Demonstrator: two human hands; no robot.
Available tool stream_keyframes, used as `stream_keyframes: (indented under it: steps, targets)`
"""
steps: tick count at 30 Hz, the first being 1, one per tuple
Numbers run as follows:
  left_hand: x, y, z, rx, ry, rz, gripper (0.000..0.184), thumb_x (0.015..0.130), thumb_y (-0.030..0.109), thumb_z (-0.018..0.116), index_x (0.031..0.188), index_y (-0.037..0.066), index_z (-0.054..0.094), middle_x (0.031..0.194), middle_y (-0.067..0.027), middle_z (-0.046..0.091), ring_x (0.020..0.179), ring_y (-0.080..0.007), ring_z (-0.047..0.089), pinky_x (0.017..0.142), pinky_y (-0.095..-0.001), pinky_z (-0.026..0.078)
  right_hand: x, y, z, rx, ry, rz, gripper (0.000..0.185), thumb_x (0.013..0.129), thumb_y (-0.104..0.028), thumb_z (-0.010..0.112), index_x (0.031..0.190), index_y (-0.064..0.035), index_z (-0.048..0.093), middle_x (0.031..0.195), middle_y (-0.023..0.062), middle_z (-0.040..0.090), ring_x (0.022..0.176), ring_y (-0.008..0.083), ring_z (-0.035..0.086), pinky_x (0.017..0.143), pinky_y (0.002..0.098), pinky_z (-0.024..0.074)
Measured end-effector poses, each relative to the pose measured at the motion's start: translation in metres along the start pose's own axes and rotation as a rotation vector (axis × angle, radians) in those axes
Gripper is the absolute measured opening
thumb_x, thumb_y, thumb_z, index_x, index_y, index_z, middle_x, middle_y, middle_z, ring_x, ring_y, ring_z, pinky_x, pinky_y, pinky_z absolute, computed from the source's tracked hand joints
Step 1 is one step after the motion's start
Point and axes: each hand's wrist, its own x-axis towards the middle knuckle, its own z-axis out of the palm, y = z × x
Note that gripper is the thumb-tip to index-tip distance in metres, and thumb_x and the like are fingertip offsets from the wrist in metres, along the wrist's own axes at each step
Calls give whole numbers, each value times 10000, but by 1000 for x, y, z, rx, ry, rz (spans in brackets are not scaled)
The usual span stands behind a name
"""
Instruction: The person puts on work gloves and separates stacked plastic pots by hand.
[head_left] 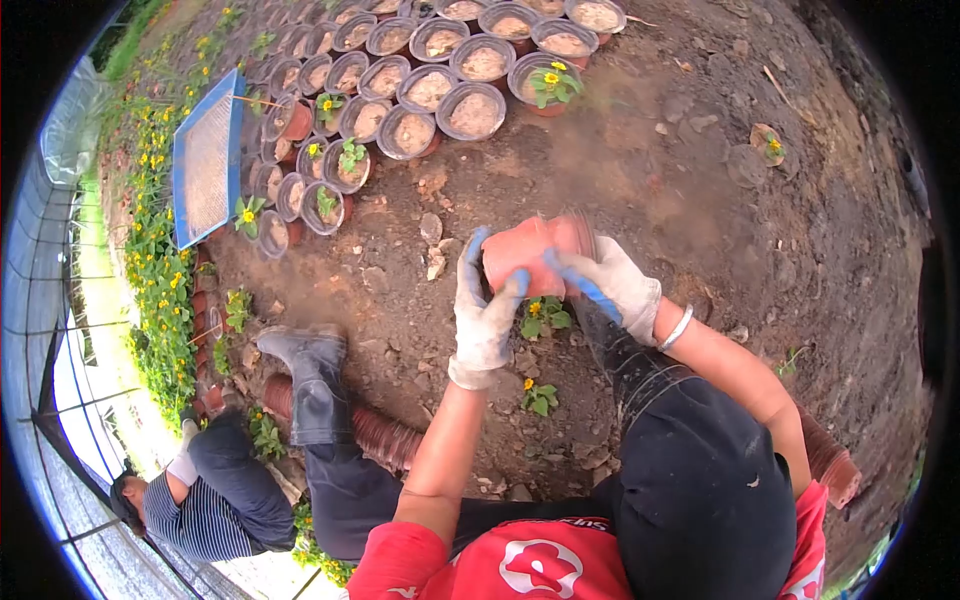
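Between my two gloved hands is a short nested stack of reddish-brown plastic plant pots, lying on its side in the air and blurred at its right end. My left hand, in a white glove with blue fingertips, grips the pot at the left end. Fingers of my right hand close around the lower right side of the stack. Below the pots, a small plant with a yellow flower stands on the soil. Another yellow-flowered plant grows nearer to me.
Rows of soil-filled pots stand ahead, a few planted. At the left is a blue-framed sieve. Long stacks of pots lie beside my boot and at my right. A person in a striped shirt crouches at the lower left.
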Motion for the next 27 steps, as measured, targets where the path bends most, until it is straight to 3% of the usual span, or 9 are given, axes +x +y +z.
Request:
stream_keyframes:
  steps: [3,4,6,8,10,12,15,22,27]
  targets:
    - [7,5,-7,-224,144,13,569,873,107,658,1364,1,390,1253,-83,517,1142,-172,500,1008,-308,387,-1,0,5,70,130,8,286,859,-310,693,953,-44,648,835,-31,606,738,55,540,621,235,447]
    - [8,10,-9,-189,212,56,562,895,237,653,1345,11,403,1226,-79,536,1133,-172,513,998,-320,395,0,2,6,113,217,-28,289,875,-318,675,974,-48,645,850,-34,605,749,55,539,623,236,447]
    - [17,13,-24,-190,351,145,571,900,287,644,1340,9,411,1208,-80,540,1122,-170,511,983,-319,401,3,6,-3,86,231,-14,298,875,-301,677,1020,-44,638,873,-27,615,767,61,547,662,245,460]
    - [12,15,-30,15,413,226,590,875,248,676,1342,4,410,1207,-90,534,1121,-171,506,976,-321,408,6,7,-4,58,337,-168,300,876,-282,677,1042,-35,638,908,-9,629,796,65,555,711,249,468]
    - [7,18,-38,818,247,446,616,845,177,701,1349,-6,398,1211,-96,523,1129,-172,499,978,-319,406,7,11,-6,76,312,-129,309,870,-264,684,1055,-21,634,935,3,641,824,66,566,744,247,471]
    - [6,18,-29,655,186,328,641,821,114,710,1357,-16,384,1238,-105,507,1135,-173,496,989,-318,402,6,11,-4,28,249,-58,287,878,-237,676,1064,-23,634,944,-4,644,829,68,570,739,242,473]
    - [6,13,-19,47,119,52,638,850,135,685,1377,-13,358,1291,-105,479,1165,-173,484,1003,-315,391,-2,-6,1,-38,123,50,293,876,-239,679,1068,-22,635,955,0,649,834,69,577,735,240,476]
    - [0,6,-12,60,-5,-8,612,897,199,633,1391,1,331,1290,-98,479,1190,-177,463,1024,-322,366,-8,-3,-2,98,-88,30,320,819,-193,736,1068,-17,638,960,12,658,839,74,592,765,248,496]
    - [1,11,-19,186,-81,-4,627,889,166,629,1405,7,311,1309,-103,462,1202,-182,457,1031,-329,359,-4,5,-5,-143,-76,-8,331,773,-150,768,1048,-19,639,953,23,666,858,94,616,782,267,518]
